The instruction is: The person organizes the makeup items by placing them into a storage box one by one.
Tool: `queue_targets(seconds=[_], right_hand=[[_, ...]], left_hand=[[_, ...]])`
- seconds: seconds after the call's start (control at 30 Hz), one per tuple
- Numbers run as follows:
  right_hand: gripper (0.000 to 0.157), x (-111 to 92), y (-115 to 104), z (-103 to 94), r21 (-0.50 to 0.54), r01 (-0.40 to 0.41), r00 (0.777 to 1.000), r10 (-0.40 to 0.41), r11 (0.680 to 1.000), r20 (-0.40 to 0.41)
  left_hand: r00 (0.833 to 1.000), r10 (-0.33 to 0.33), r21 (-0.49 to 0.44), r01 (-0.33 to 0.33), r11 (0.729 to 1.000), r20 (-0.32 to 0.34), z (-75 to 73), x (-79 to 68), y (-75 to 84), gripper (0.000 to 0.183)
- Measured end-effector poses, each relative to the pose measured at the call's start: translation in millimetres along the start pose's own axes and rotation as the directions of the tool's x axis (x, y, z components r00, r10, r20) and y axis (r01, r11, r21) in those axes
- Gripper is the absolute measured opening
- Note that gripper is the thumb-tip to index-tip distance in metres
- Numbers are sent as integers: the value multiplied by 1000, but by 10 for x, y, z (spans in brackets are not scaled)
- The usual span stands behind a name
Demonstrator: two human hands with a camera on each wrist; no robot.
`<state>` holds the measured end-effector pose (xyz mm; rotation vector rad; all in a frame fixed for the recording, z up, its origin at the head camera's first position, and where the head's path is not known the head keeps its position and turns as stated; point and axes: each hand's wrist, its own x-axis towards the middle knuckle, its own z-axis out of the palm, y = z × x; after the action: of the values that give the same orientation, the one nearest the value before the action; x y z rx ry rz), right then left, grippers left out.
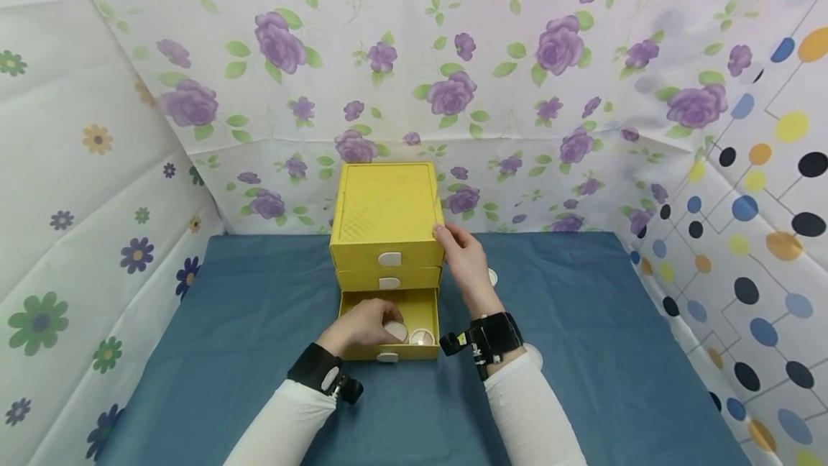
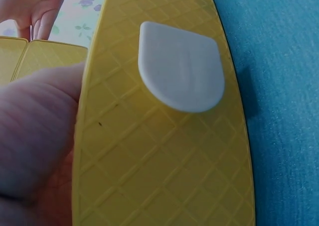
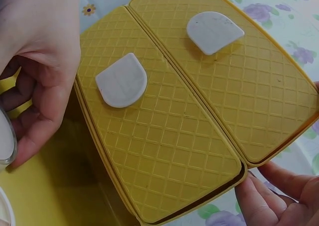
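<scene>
A yellow three-drawer box (image 1: 388, 203) with white tabs stands against the back cloth. Its bottom drawer (image 1: 410, 352) is pulled out; the upper two are closed. My left hand (image 1: 365, 322) reaches into that drawer and holds a round white disc (image 1: 397, 331) by its edge, fingers curled. In the right wrist view the disc (image 3: 5, 139) shows a clear-looking rim. Beside it in the drawer lies another round, white-rimmed piece (image 1: 422, 337). My right hand (image 1: 464, 257) holds the box's right side near the top front corner, thumb and fingers at its edge.
On the blue tablecloth (image 1: 272, 322), a small white round piece (image 1: 493, 277) lies partly behind the right wrist. A clear-looking round piece (image 1: 534, 356) sits beside the right forearm. Patterned cloths hang at the back, left and right.
</scene>
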<state>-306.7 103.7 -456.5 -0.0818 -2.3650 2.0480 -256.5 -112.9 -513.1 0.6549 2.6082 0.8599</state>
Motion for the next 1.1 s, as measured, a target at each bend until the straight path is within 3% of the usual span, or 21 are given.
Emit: queue_targets(seconds=[0.23,0.53,0.9,1.0,1.1], right_hand=[[80,1,-21,11,-14,-4,1000,4,1000,-5],[82,6,-25,-9,-7,-1,1000,1,1000,-1],[82,-18,-1,-2,-21,-1,1000,1,1000,-1],[83,-19,-3,-1,-18,-2,1000,2,1000,2],[83,-18,-15,-3,-8,-5,1000,5,1000,1]], left_hand=[[1000,13,-8,-13,1000,16,-28,11,-23,32],[999,-44,-5,44,999,18,-22,1,-18,43],[998,-29,-51,27,998,-47,-20,-70,-27,44],[996,-8,-69,2,998,-86,-65,-116,15,43],[990,63,-59,-70,996,-124,-153,-178,113,39]])
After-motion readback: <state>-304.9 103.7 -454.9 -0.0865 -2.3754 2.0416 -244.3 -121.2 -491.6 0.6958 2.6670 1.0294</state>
